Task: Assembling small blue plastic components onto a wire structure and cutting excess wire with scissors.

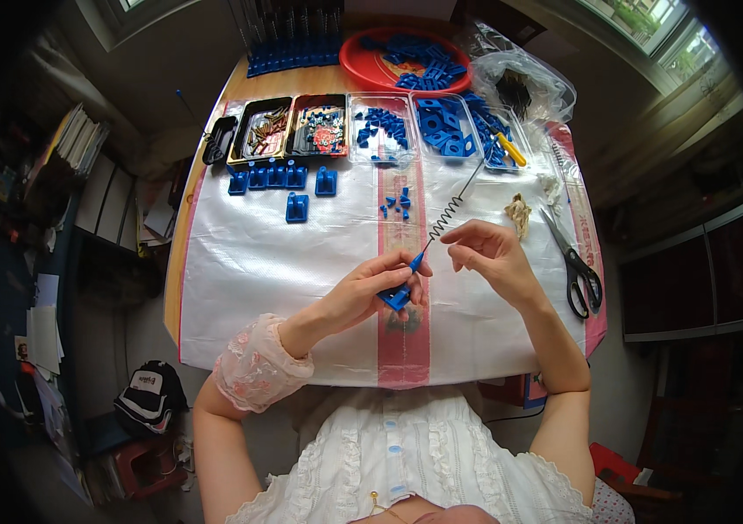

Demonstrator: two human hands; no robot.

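Note:
My left hand (376, 284) is closed around a blue plastic piece (396, 298) with a square base, pinching it over the middle of the table. A small blue cone (416, 262) points up from between the thumb and fingers. Rising from the cone's tip is a dark coiled wire spring (446, 217), slanting away to the far right with a straight upper end. Just right of the spring's lower end hovers my right hand (494, 258), fingers bent, thumb and forefinger apart with nothing visible between them.
Across the back stand trays of screws (268, 129), small hardware (321, 131), blue cones (382, 131) and blue plates (443, 127). Blue bases (297, 208) and loose cones (404, 203) lie nearer. Black scissors (579, 275) and a yellow-handled tool (511, 150) are right; a red basin (404, 63) is behind.

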